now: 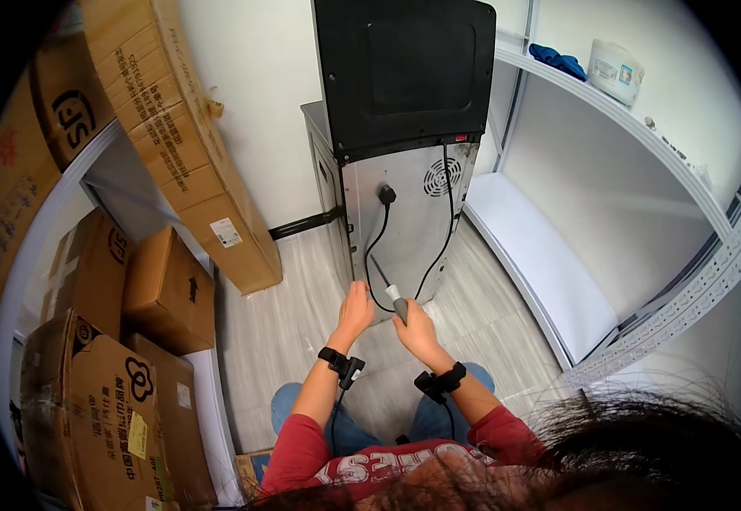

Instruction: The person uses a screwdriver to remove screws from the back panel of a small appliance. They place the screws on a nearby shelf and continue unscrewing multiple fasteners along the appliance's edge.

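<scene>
A tall water dispenser or similar appliance stands with its back to me, with a black upper section (pixel 413 77) over a grey metal back panel (pixel 404 217). My right hand (pixel 419 330) is closed around the handle of a screwdriver (pixel 397 300), grey and white. Its thin shaft slants up and left toward the lower part of the panel; whether the tip touches a screw is too small to tell. Beside it my left hand (pixel 355 308) is closed by the panel's lower left edge, its fingertips mostly hidden. A black power cord (pixel 378 232) loops down from the panel behind the screwdriver.
Tall cardboard packaging (pixel 191 162) leans against the wall at the left. Several cardboard boxes (pixel 170 289) fill the shelves there. On the right, a white shelf rack (pixel 549 272) carries a blue cloth (pixel 558 61) and a white tub (pixel 616 72) on top.
</scene>
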`<action>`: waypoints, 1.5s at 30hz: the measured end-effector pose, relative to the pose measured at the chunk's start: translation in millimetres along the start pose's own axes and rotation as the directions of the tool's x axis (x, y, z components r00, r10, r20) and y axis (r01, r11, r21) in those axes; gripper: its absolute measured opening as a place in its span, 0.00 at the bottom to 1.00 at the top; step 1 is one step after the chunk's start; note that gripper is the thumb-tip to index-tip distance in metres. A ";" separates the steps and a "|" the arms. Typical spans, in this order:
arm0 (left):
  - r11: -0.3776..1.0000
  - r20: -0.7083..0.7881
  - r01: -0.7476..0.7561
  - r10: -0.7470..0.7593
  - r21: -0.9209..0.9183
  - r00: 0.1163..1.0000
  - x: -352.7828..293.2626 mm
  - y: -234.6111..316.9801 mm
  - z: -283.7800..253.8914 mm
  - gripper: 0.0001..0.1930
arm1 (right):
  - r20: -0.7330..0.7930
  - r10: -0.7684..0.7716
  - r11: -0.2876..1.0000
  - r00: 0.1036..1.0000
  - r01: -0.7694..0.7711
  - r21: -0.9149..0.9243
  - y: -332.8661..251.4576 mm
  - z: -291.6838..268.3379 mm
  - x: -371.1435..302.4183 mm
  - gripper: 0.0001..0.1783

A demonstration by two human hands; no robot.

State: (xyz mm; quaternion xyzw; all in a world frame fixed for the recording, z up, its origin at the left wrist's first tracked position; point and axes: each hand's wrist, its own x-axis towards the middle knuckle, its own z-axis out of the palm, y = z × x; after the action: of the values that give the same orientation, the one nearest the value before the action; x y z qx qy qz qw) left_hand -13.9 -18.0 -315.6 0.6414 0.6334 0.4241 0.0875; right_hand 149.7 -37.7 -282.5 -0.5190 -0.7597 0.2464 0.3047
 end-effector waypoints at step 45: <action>0.909 -0.147 0.244 -0.307 -0.338 0.940 8.0 -56.1 14.6 0.05 | 0.112 -0.030 0.995 0.993 0.019 0.099 -12.8 -29.1 -26.5 0.19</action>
State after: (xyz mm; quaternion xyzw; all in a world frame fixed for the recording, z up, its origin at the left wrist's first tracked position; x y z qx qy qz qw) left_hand -47.0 5.6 -357.7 0.4777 0.6477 0.5641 0.1846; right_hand 169.7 -65.2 -259.0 -0.4794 -0.7689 0.3087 0.2892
